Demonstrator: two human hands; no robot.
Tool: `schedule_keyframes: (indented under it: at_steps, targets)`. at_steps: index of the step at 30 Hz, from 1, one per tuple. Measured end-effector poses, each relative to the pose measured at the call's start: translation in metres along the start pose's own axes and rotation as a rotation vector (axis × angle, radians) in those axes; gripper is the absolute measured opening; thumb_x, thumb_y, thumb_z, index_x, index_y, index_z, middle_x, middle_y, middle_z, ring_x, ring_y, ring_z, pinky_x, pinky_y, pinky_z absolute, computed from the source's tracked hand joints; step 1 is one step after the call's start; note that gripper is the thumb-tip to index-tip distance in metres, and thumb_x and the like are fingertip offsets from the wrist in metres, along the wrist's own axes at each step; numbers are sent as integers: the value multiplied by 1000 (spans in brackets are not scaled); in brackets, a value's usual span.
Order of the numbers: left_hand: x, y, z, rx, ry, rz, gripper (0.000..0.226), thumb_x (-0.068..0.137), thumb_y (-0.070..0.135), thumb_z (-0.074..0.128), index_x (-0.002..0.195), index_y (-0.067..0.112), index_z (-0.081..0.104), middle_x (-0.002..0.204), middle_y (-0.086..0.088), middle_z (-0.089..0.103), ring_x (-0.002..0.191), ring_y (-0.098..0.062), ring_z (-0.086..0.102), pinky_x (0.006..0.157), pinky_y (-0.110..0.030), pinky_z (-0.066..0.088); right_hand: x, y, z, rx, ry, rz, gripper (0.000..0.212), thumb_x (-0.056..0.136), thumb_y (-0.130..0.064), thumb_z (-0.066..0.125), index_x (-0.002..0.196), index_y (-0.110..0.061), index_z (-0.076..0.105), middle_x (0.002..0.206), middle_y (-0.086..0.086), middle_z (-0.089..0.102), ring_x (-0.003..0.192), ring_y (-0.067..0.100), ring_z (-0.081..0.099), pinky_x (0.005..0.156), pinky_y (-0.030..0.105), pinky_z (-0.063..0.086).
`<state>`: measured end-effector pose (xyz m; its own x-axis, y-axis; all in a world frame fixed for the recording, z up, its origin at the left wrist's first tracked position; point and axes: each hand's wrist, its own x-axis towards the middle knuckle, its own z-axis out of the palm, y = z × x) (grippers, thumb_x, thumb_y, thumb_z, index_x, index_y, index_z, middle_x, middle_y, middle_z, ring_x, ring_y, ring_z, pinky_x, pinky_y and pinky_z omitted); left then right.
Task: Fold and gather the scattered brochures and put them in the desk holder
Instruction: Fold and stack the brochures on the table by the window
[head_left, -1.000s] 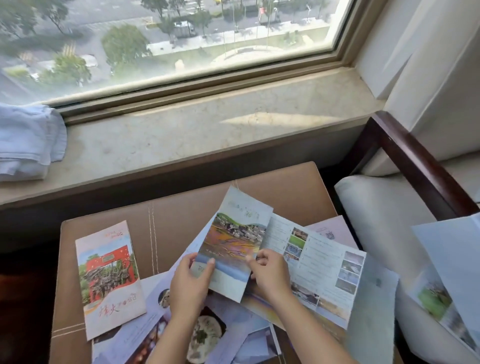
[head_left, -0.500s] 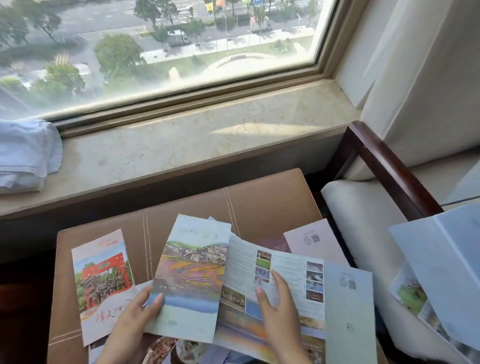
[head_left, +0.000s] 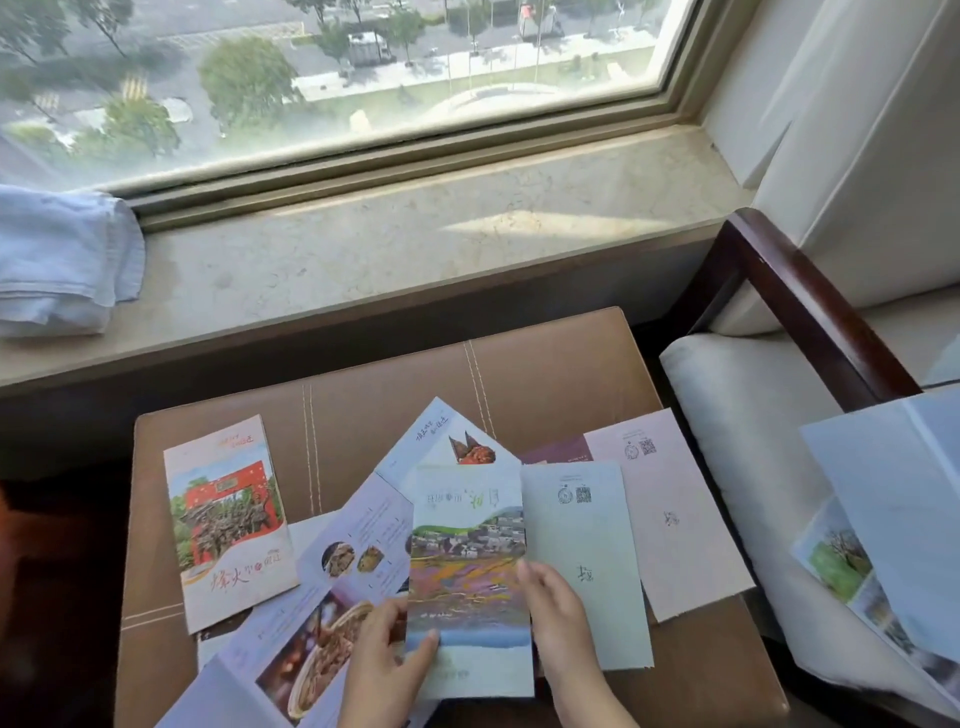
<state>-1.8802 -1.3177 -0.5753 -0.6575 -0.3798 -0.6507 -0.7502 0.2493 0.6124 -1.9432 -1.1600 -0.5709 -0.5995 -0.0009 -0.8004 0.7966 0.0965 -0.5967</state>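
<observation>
- Step in hand, by my reading: folding. The landscape brochure (head_left: 470, 577) lies on the brown desk (head_left: 545, 374), one panel turned over with its cover up, the pale back panel (head_left: 587, 561) lying flat just to its right.
- The left hand (head_left: 387, 660) grips the brochure's lower left corner, thumb on top of the cover and the other fingers hidden below the sheet.
- The right hand (head_left: 556, 613) lies along the crease between cover and back panel, fingers flat on the paper; it pinches nothing that I can see.
- Next move, as a judgement: fold the back panel in or press the crease flat, then lay the piece beside the red brochure (head_left: 228, 519), which looks fully folded at the desk's left.
- Waiting: an open food brochure (head_left: 332, 597) under and left of the hands, a pink sheet (head_left: 670, 514) to the right, and more leaflets (head_left: 883, 519) on the chair (head_left: 727, 415) at far right.
- No holder shows anywhere in view, so where the stack must go cannot be told.
- Edges: the pink sheet reaches the desk's right edge, near the gap to the chair, and could slide off if nudged.
- Open room: the far strip of the desk toward the sill (head_left: 415, 249) is bare, good for squaring a stack; a folded cloth (head_left: 57, 260) sits on the sill's left end, well apart.
</observation>
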Motion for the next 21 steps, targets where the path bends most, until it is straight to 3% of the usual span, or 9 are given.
schedule_keyframes:
  at_steps: [3, 4, 7, 10, 12, 15, 18, 21]
  targets:
    - [4, -8, 14, 183, 75, 17, 39, 77, 19, 77, 106, 27, 52, 106, -1, 50, 106, -21, 48, 93, -28, 41, 9, 17, -4, -227, 19, -44, 24, 92, -17, 59, 116, -16, 57, 105, -4, 63, 104, 16, 61, 84, 21, 45]
    - [4, -8, 18, 150, 87, -2, 44, 76, 21, 78, 110, 25, 50, 108, -1, 48, 107, -21, 48, 93, -32, 41, 12, 22, -3, -272, 21, -62, 25, 92, -15, 59, 117, -19, 56, 106, -5, 63, 107, 17, 62, 86, 24, 47]
    - [5, -3, 27, 46, 100, -64, 57, 73, 32, 79, 118, 26, 44, 107, 5, 49, 101, -16, 51, 83, -28, 40, 16, 27, -1, -379, 20, -98, 43, 92, -13, 58, 133, -13, 48, 128, -2, 55, 122, 16, 52, 105, 31, 42]
    - [7, 2, 30, -11, 115, -134, 35, 76, 35, 76, 101, 21, 56, 99, 8, 60, 93, -14, 56, 74, -29, 41, 13, 26, -2, -429, 17, -149, 51, 90, -15, 61, 138, -12, 46, 124, -5, 49, 116, 8, 50, 102, 22, 39]
    - [7, 9, 27, -152, 94, -110, 9, 81, 27, 73, 86, 23, 66, 90, 7, 69, 91, -15, 62, 70, -28, 44, 7, 23, -6, -395, 100, -228, 54, 87, -18, 65, 138, -19, 46, 126, -8, 47, 119, 7, 48, 103, 24, 40]
    - [3, 23, 14, -370, 35, -119, 12, 87, 15, 67, 97, 20, 68, 96, 6, 72, 92, -12, 66, 76, -25, 50, 0, 16, -15, -363, 230, -290, 66, 83, -30, 71, 141, -28, 39, 141, -13, 35, 135, 9, 31, 115, 36, 31]
    - [-6, 34, 0, -489, -8, -106, 14, 87, 5, 64, 95, 14, 69, 86, 4, 77, 74, -4, 71, 56, -11, 50, -11, 5, -15, -155, 93, -201, 75, 79, -45, 70, 144, -32, 35, 146, -17, 32, 137, 5, 29, 116, 36, 28]
    - [-11, 37, -5, -491, -50, -73, 23, 86, 7, 64, 109, 13, 66, 104, -3, 75, 91, -10, 69, 70, -19, 48, -21, -4, -13, 120, -101, -86, 68, 73, -52, 65, 135, -36, 44, 133, -21, 48, 121, -4, 45, 99, 19, 36]
